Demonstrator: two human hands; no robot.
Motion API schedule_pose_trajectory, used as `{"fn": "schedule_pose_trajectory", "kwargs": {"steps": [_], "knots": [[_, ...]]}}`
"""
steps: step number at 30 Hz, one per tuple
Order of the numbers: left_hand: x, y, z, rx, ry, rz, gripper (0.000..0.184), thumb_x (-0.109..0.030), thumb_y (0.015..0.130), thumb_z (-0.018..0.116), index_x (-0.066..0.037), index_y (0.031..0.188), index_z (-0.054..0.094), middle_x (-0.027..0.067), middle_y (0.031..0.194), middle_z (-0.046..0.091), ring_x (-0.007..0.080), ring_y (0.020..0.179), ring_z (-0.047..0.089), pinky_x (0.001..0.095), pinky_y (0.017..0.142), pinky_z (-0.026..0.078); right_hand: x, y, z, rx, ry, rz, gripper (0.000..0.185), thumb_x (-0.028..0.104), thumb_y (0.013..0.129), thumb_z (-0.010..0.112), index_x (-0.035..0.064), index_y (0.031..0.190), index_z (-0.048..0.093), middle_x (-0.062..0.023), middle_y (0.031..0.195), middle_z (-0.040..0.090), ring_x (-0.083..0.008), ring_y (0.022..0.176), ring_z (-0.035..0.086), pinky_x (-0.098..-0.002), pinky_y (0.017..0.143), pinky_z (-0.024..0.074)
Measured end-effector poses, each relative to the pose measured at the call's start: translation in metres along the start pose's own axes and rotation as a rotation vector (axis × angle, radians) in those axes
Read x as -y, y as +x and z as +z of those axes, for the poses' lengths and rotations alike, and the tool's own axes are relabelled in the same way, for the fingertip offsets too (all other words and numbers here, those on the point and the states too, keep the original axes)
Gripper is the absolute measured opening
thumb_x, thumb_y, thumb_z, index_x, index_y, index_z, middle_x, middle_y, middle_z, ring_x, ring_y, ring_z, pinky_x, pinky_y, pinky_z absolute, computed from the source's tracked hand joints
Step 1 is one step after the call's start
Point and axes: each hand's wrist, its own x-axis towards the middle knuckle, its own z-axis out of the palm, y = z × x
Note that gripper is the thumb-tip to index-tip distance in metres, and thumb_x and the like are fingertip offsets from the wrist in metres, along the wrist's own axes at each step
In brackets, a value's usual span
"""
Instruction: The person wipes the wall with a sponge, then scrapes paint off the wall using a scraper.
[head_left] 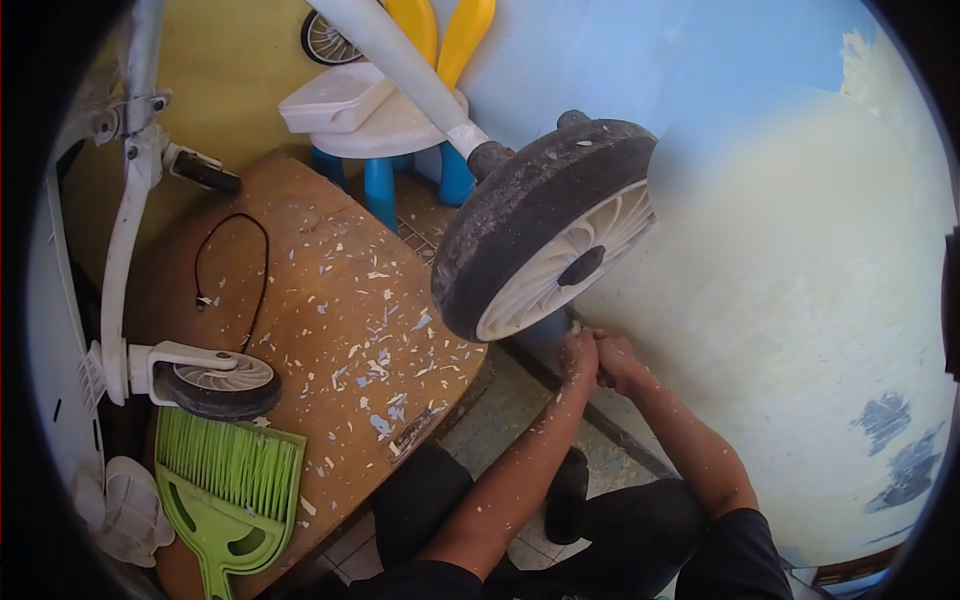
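My left hand (578, 358) and my right hand (618, 362) are close together, touching, low beside the wall (760, 400), just below a large wheel. Which crossing of the arms there may be cannot be told, but both hands have curled fingers. Something small and pale shows at the fingertips, too small to make out. Pale flakes dot both forearms. The large wheel (560, 230), black-rimmed with white spokes, hangs on a white tube above the hands. The wall is pale with light blue paint above and grey patches at the right.
A brown wooden board (300, 300) carries paint flakes and a black cable (268, 260). A green brush (230, 500) and a small wheel (225, 385) are at the left. Behind stands a white stool (400, 125) with blue legs, holding a white box (335, 97).
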Motion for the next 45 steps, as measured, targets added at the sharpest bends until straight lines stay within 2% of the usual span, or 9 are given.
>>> {"fn": "schedule_pose_trajectory", "kwargs": {"steps": [7, 8, 14, 17, 25, 28, 31, 34, 45], "knots": [[0.002, 0.024, 0.003, 0.05, 0.068, 0.205, 0.023, -0.018, 0.085, 0.05, -0.001, 0.086, 0.066, 0.0119, 0.073, 0.063, 0.0215, 0.058, 0.058, 0.0351, 0.047, 0.044, 0.022, -0.008, 0.006, -0.075, 0.131, -0.056, 0.021, 0.015, 0.091, 0.046, 0.0044, 0.099, 0.063, -0.0045, 0.059, 0.054, -0.0121, 0.038, 0.043, -0.0289, 0.033, 0.0301], [-0.045, -0.01, -0.014, 0.147, -0.065, -0.062, 0.021, -0.017, 0.084, 0.052, 0.0, 0.086, 0.065, 0.0107, 0.072, 0.063, 0.0214, 0.062, 0.059, 0.0353, 0.05, 0.045, 0.017, -0.004, 0.011, -0.08, 0.134, -0.055, 0.021, 0.015, 0.091, 0.046, 0.0044, 0.099, 0.063, -0.0045, 0.059, 0.054, -0.0121, 0.038, 0.043, -0.0289, 0.033, 0.0301], [-0.028, -0.008, -0.005, 0.073, 0.098, 0.135, 0.019, -0.016, 0.084, 0.054, 0.0, 0.085, 0.065, 0.009, 0.076, 0.063, 0.0207, 0.064, 0.058, 0.0358, 0.057, 0.046, 0.034, -0.031, 0.017, -0.084, 0.098, -0.066, 0.023, 0.013, 0.091, 0.044, 0.0031, 0.1, 0.063, -0.0041, 0.061, 0.055, -0.0113, 0.042, 0.044, -0.0283, 0.036, 0.0316], [-0.071, -0.027, -0.025, 0.148, -0.114, -0.091, 0.02, -0.015, 0.084, 0.053, 0.001, 0.088, 0.065, 0.0096, 0.077, 0.063, 0.0194, 0.066, 0.057, 0.0347, 0.059, 0.046, 0.011, -0.005, 0.022, -0.079, 0.19, -0.124, 0.024, 0.013, 0.092, 0.044, 0.0033, 0.103, 0.063, -0.0034, 0.061, 0.054, -0.0113, 0.042, 0.044, -0.028, 0.036, 0.0318], [-0.003, 0.027, -0.012, -0.014, 0.102, 0.229, 0.024, -0.02, 0.088, 0.051, 0.0, 0.09, 0.064, 0.0103, 0.077, 0.064, 0.0187, 0.067, 0.058, 0.032, 0.059, 0.046, 0.006, 0.01, 0.031, -0.118, 0.278, -0.075, 0.025, 0.012, 0.091, 0.042, 0.0032, 0.105, 0.062, -0.0063, 0.065, 0.056, -0.0132, 0.041, 0.045, -0.0285, 0.035, 0.0325], [-0.065, -0.035, -0.038, 0.245, -0.212, -0.211, 0.021, -0.021, 0.088, 0.052, -0.003, 0.087, 0.063, 0.0085, 0.073, 0.062, 0.0177, 0.064, 0.056, 0.0324, 0.056, 0.044, -0.005, 0.007, 0.038, -0.158, 0.219, -0.129, 0.025, 0.011, 0.091, 0.041, 0.0034, 0.105, 0.06, -0.0061, 0.065, 0.056, -0.0136, 0.042, 0.046, -0.0287, 0.035, 0.0328], [-0.008, 0.004, -0.011, 0.12, 0.084, 0.142, 0.021, -0.021, 0.089, 0.052, -0.004, 0.083, 0.062, 0.0069, 0.07, 0.061, 0.0181, 0.063, 0.056, 0.0342, 0.056, 0.044, 0.02, -0.028, 0.02, -0.073, 0.208, -0.047, 0.025, 0.01, 0.091, 0.04, 0.0034, 0.104, 0.059, -0.0058, 0.065, 0.056, -0.0136, 0.045, 0.048, -0.0288, 0.036, 0.0347], [-0.044, -0.006, -0.032, 0.179, -0.098, -0.146, 0.021, -0.021, 0.089, 0.052, -0.003, 0.087, 0.063, 0.0066, 0.073, 0.062, 0.0179, 0.066, 0.057, 0.0344, 0.059, 0.045, -0.006, 0.02, 0.033, -0.091, 0.274, -0.046, 0.025, 0.008, 0.091, 0.039, 0.0026, 0.105, 0.059, -0.0057, 0.064, 0.055, -0.0139, 0.044, 0.048, -0.0285, 0.037, 0.0359], [-0.04, -0.017, -0.033, 0.101, -0.092, -0.161, 0.017, -0.014, 0.086, 0.051, -0.001, 0.085, 0.061, 0.0069, 0.085, 0.064, 0.0175, 0.075, 0.057, 0.0348, 0.068, 0.046, -0.016, 0.016, 0.039, -0.096, 0.284, -0.013, 0.031, 0.012, 0.094, 0.041, 0.0071, 0.12, 0.057, -0.0051, 0.072, 0.057, -0.0133, 0.049, 0.05, -0.0292, 0.039, 0.0373]]}}
